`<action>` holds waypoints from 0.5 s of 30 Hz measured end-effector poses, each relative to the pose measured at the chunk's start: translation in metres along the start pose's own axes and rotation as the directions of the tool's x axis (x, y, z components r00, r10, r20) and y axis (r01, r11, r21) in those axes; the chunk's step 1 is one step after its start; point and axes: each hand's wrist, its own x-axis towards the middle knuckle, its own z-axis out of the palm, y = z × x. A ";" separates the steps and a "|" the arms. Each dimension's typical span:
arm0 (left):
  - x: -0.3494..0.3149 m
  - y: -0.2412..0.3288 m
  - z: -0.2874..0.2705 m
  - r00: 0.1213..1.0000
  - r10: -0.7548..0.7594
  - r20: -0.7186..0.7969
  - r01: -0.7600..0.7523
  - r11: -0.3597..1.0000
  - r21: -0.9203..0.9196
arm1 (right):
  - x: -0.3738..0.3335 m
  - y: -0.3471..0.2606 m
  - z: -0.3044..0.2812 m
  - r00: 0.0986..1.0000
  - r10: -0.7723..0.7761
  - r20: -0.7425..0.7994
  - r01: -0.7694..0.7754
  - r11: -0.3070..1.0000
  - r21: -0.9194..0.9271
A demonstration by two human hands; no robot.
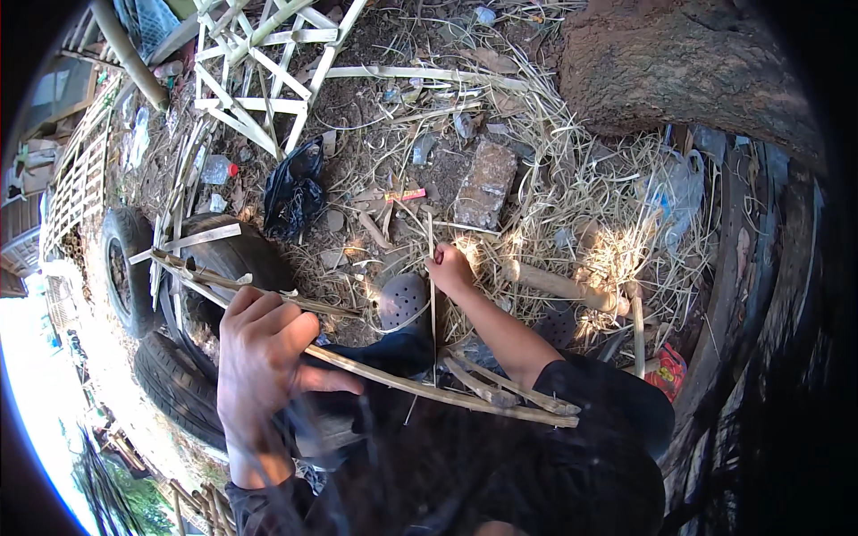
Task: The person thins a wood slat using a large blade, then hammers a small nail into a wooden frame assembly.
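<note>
My left hand [264,353] is closed around a long split bamboo strip [447,396], its thumb stretched out to the side. The strip runs slantwise from beside the tyres at the left to above my lap. Farther out, my right hand [450,270] pinches a thin bamboo sliver [433,335], which stands nearly upright in the picture and reaches down to the long strip. Another bamboo piece [326,308] passes just beyond my left knuckles. Short wooden pieces [483,384] lie near the strip's right end, partly against my dark clothing.
Bamboo shavings [572,196] litter the ground around a brick [485,185]. A bamboo lattice frame [268,67] stands far left, with a black plastic bag [295,189] close by. Old tyres [174,384] lie left; a tree trunk [679,67] is far right. A grey clog [403,302] shows between my hands.
</note>
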 end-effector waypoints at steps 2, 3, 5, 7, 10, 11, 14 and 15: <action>0.001 0.001 0.001 1.000 -0.014 -0.015 0.014 1.000 0.011 | 0.001 -0.002 -0.002 0.993 -0.114 0.038 0.107 0.982 0.154; 0.002 -0.001 0.001 1.000 -0.020 -0.019 0.020 1.000 0.015 | 0.003 -0.003 -0.006 0.992 -0.125 0.037 0.118 0.982 0.150; 0.000 -0.005 0.001 0.999 -0.035 -0.017 0.035 0.999 0.009 | -0.004 -0.024 -0.030 0.989 -0.127 0.071 0.097 0.938 0.333; 0.004 -0.007 0.002 1.000 -0.006 -0.024 0.007 0.999 0.044 | 0.009 -0.014 -0.035 0.958 -0.267 0.106 0.144 0.766 0.626; 0.004 -0.011 0.010 0.996 -0.019 -0.088 0.021 1.000 0.024 | 0.010 -0.017 -0.063 0.959 -0.134 0.250 -0.014 0.856 0.516; 0.006 -0.011 0.012 0.994 -0.014 -0.107 0.016 1.000 0.015 | 0.012 -0.012 -0.069 0.950 -0.136 0.280 -0.024 0.866 0.500; 0.014 -0.014 0.018 0.991 0.002 -0.132 0.003 0.999 0.034 | 0.012 -0.003 -0.093 0.939 -0.130 0.318 -0.060 0.850 0.523; 0.016 -0.016 0.022 0.988 0.009 -0.154 -0.003 0.999 0.040 | 0.009 -0.003 -0.101 0.933 -0.129 0.336 -0.087 0.825 0.558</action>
